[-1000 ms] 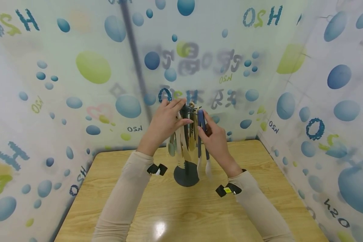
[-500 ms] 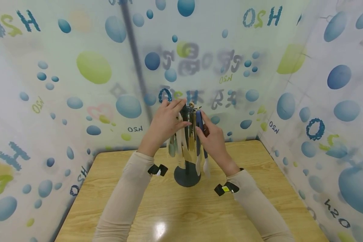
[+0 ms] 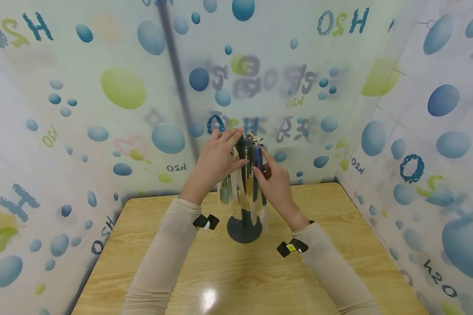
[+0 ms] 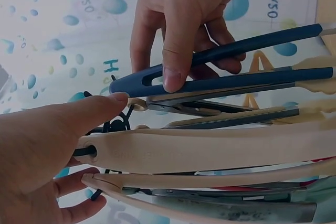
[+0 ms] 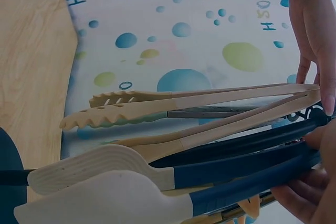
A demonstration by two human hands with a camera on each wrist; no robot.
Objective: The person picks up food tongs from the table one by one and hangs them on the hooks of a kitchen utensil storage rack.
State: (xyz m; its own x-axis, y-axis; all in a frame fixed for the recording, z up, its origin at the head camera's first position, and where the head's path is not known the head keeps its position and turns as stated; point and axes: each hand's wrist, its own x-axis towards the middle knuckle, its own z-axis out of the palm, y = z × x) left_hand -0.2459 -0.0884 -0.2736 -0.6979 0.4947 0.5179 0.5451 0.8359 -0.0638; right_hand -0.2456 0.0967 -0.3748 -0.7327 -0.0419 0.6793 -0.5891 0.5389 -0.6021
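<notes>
A dark utensil stand with a round base [image 3: 244, 232] stands on the table, several tongs hanging from its top hooks. My left hand [image 3: 217, 157] holds the stand's top, thumb in front and fingers behind. My right hand [image 3: 277, 183] pinches blue tongs [image 4: 236, 81] near their joined end. These tongs hang downward beside the stand's right hooks, their pale tips [image 5: 105, 200] lowest. In the left wrist view, their joined end lies close to my left thumb. Whether they are on a hook is unclear. Beige tongs [image 5: 220, 95] hang on the left side.
Other hanging tongs, including green ones [image 4: 241, 211], crowd the stand. A wooden table [image 3: 228, 280] bears it. Patterned curtain-like walls [image 3: 122, 87] rise behind and at both sides.
My right hand has moved slightly left with the blue tongs, bringing them closer to the stand. My left hand stays at the stand's top.
</notes>
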